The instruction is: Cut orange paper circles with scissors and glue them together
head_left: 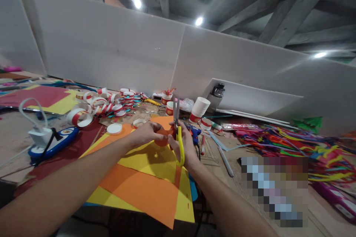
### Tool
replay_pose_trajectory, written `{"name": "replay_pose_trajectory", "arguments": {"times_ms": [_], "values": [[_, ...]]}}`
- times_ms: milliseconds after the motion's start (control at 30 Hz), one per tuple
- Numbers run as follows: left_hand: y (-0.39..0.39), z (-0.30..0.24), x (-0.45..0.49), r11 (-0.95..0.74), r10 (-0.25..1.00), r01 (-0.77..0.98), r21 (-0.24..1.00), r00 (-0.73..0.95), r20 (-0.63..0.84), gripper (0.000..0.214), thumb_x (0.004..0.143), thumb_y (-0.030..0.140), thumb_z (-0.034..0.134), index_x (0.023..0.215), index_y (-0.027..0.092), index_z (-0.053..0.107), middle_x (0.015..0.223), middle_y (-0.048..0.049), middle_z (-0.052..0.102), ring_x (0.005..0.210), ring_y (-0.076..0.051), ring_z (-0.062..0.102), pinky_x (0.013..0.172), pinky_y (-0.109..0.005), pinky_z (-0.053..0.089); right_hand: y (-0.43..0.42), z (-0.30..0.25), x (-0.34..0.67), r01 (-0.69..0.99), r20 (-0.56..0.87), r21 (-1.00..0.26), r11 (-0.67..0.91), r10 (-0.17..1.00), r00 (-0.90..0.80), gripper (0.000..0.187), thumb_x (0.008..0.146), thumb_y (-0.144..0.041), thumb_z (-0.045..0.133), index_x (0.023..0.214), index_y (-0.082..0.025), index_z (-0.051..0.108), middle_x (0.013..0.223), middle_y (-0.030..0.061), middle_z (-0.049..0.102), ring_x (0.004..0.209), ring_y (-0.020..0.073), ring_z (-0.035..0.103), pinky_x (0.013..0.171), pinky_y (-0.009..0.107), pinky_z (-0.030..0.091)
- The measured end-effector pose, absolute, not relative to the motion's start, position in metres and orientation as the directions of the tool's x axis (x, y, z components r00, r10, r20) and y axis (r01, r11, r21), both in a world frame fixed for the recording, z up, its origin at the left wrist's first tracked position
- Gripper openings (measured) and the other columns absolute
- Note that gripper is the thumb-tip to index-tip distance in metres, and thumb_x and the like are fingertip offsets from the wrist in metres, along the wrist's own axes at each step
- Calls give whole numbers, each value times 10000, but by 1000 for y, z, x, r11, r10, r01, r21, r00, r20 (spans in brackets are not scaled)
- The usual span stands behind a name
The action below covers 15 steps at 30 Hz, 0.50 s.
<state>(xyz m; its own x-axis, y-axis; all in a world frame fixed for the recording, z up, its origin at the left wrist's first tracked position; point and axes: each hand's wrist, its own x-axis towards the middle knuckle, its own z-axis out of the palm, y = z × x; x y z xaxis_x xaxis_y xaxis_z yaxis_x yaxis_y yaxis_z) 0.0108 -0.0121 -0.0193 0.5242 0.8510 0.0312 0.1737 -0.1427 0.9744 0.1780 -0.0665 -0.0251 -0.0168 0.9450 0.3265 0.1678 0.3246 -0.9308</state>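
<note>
My left hand point(146, 133) pinches a small orange paper piece point(161, 140) over the stacked sheets. My right hand point(187, 146) is closed around yellow-handled scissors point(180, 148), whose blades point upward, away from me. The fingertips of both hands come close together at the orange piece, and the right fingers seem to touch its edge. Beneath the hands lie a yellow sheet point(158, 161) and an orange sheet point(141, 192), overlapping near the table's front edge. A white disc point(114, 129) rests on the paper beyond my left forearm.
Red-and-white cup rings point(80, 117) pile up at the left, near a blue power strip point(55, 146). Stacked paper cups point(198, 109) and a bottle point(215, 98) stand at the back. A blue glue gun point(194, 130) lies beside my right hand. Colourful pipe cleaners point(289, 144) spread rightward.
</note>
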Motion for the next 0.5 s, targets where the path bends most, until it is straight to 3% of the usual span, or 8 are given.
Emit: {"name": "replay_pose_trajectory", "arguments": {"times_ms": [500], "values": [[-13, -16, 12, -159, 849, 193, 968, 527, 34, 166, 634, 275, 698, 620, 143, 599, 574, 53, 501, 565, -94, 428, 556, -244, 275, -67, -25, 179, 231, 348, -911, 341, 937, -11, 419, 707, -228, 648, 1112, -212, 542, 752, -38, 480, 600, 109, 469, 542, 233, 394]]}}
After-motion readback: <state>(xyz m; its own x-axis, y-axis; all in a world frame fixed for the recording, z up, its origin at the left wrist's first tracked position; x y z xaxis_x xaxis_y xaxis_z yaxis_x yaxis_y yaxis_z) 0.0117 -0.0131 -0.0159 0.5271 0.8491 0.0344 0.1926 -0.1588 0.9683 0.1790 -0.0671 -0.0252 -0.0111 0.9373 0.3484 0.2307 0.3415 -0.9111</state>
